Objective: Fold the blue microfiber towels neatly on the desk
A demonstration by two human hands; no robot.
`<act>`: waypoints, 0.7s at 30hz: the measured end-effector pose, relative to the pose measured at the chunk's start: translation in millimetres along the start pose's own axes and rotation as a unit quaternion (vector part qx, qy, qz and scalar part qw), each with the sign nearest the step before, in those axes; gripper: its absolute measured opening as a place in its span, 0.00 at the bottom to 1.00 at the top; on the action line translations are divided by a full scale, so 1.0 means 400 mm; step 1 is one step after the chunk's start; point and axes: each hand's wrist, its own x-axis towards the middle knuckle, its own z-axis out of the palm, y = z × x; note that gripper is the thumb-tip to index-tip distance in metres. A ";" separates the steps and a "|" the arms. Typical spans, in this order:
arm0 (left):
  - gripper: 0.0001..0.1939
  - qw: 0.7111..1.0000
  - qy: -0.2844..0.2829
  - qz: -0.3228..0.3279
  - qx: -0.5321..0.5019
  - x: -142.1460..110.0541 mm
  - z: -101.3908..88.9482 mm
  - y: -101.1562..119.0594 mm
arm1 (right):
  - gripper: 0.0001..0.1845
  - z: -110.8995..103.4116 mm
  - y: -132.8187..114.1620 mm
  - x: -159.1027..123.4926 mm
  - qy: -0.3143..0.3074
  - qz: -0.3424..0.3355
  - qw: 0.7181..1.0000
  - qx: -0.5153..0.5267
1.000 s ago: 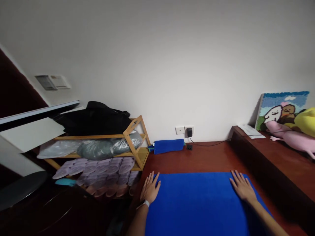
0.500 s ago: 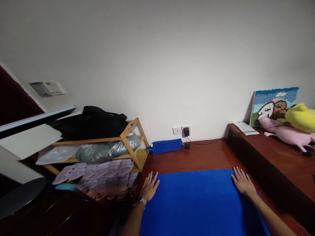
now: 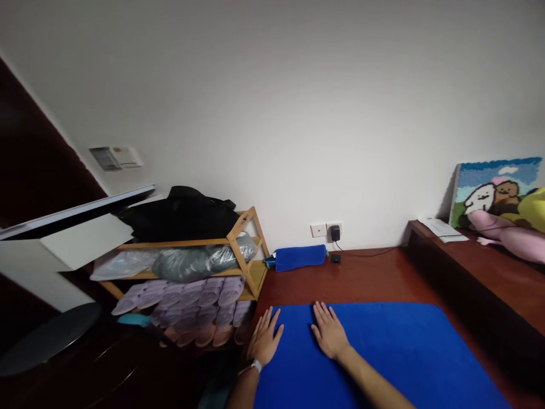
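Observation:
A bright blue mat [image 3: 395, 352] lies flat on the dark red wooden floor [image 3: 366, 281]. My left hand [image 3: 264, 338] rests open at the mat's far left corner, fingers spread, partly on the floor. My right hand [image 3: 328, 331] lies open and flat on the mat just right of the left hand, fingers pointing toward the wall. A watch band shows at my left wrist.
A bamboo rack [image 3: 242, 255] at the left holds a black bag [image 3: 183, 213], plastic-wrapped bundles and rows of slippers. A rolled blue mat [image 3: 300, 257] lies by the wall under a socket with a charger [image 3: 335, 232]. A raised wooden platform [image 3: 481, 272] with plush toys stands right.
My right hand has slid from the mat's far right corner across to the left, ending beside my left hand. The left hand has stayed at its corner. The view shifted slightly.

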 end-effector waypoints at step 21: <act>0.32 0.998 -0.002 -0.016 0.053 0.010 0.002 0.002 | 0.42 -0.220 0.774 -0.395 0.024 0.321 0.936 -0.141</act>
